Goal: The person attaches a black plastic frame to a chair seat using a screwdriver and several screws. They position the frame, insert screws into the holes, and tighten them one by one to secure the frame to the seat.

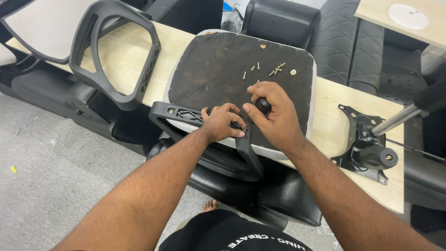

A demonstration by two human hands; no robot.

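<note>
Your left hand [222, 123] pinches the black armrest [186, 115] and holds it flat on the upside-down chair seat [232, 60], which lies on the wooden table [344, 121]. Your right hand [273, 111] is closed around a black screwdriver handle [263, 105]. It looks like you are fixing the armrest on. Next, keep the tool straight. Loose screws [274, 70] wait just behind.

Both forearms are bare, with no sleeves, rings or watch. A black shirt [232, 234] with white lettering shows below. One bare foot [210, 205] shows.
</note>
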